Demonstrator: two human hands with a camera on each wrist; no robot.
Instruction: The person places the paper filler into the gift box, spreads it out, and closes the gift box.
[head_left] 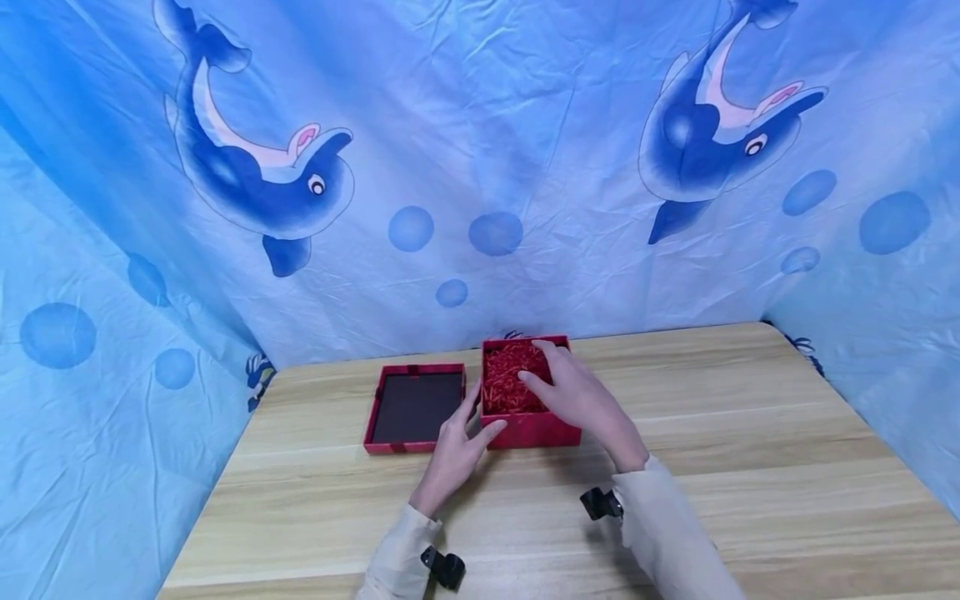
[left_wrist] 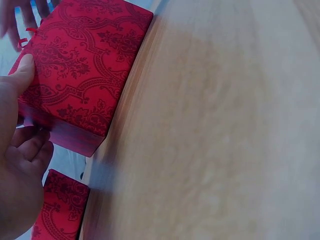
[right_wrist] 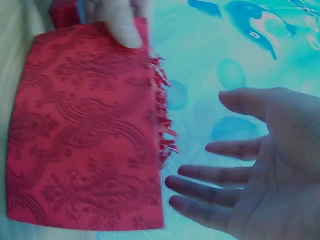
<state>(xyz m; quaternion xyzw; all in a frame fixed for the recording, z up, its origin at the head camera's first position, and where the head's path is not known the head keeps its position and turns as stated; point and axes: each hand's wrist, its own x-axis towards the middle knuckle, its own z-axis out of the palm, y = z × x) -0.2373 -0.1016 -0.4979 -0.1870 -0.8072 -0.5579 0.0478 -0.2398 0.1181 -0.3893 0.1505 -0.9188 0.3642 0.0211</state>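
Observation:
A red patterned box (head_left: pixel 542 432), its top uncovered, stands on the table filled with red shredded paper (head_left: pixel 507 385). My left hand (head_left: pixel 452 454) holds its near left corner, the thumb (left_wrist: pixel 25 70) on the front wall and the fingers along the left side. Above the right part of the box is my right hand (head_left: pixel 579 393), fingers spread and nothing held. In the right wrist view this hand (right_wrist: pixel 260 165) appears apart from the box (right_wrist: pixel 90 135). Left of the box lies its shallow lid (head_left: pixel 417 407), dark inside facing up.
The wooden table (head_left: pixel 720 467) carries the box and lid near its far edge. Behind and at both sides hangs a blue cloth (head_left: pixel 420 150) printed with dolphins and bubbles. A small black device (head_left: pixel 444 568) sits on each wrist.

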